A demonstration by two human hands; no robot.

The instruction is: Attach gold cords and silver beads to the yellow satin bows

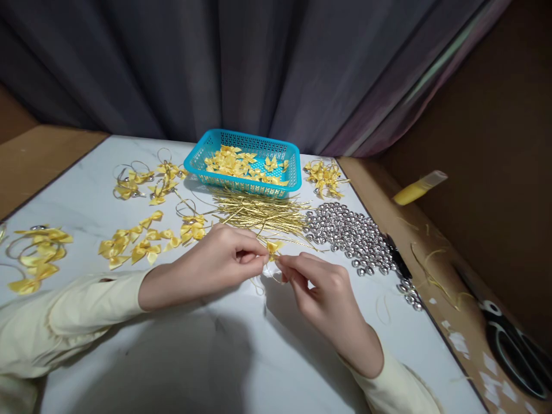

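My left hand [218, 261] and my right hand [323, 293] meet over the middle of the white table [241, 356]. Between their fingertips sits a small yellow ribbon bow [273, 248], pinched from both sides, with a thin gold cord looping below it. A pile of gold cords [259, 211] lies just beyond my fingers. A heap of silver bells [351, 234] spreads out to the right of my right hand.
A blue basket [246, 180] of yellow bows stands at the back. Loose bows [133, 241] and finished bows with loops [142, 181] lie at left, others [325, 177] at back right. Black scissors [515, 348] and a yellow tube [418, 188] rest on the brown ledge at right.
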